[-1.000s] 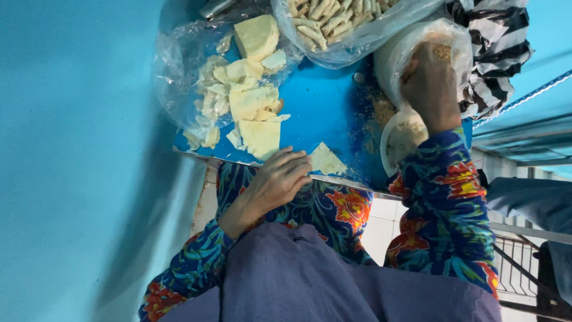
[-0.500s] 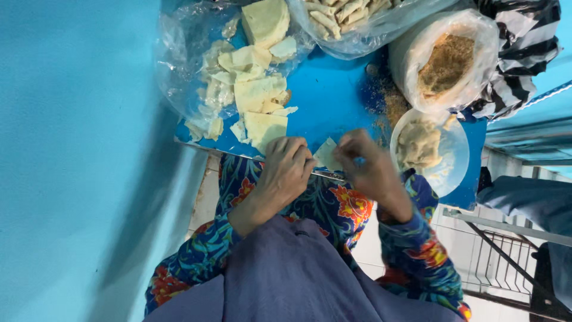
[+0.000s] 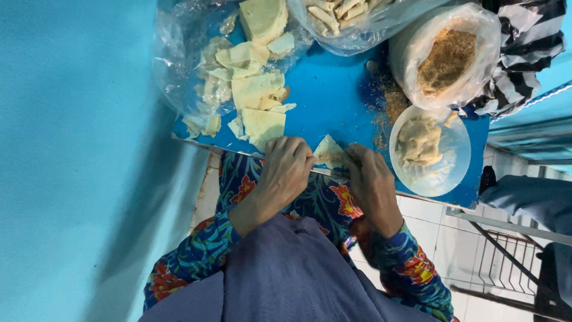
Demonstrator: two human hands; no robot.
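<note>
The fingers (image 3: 298, 149) of the left hand (image 3: 285, 173) and those of the right hand (image 3: 369, 182) are both closed on one triangular pastry sheet (image 3: 329, 154), which sits between them at the near edge of the blue table (image 3: 333, 101). We note a dab of filling on the sheet; whether the sheet rests on the table or is lifted, we cannot tell.

Just beyond the left fingers lies a stack of pale cut sheets (image 3: 253, 98) on a clear plastic bag (image 3: 179, 71). Near the right fingers, on the outer side, stands a white bowl (image 3: 456, 158) holding pale paste. Beyond it sits a bag of brown crumbs (image 3: 447, 59), with crumbs spilled on the table between.
</note>
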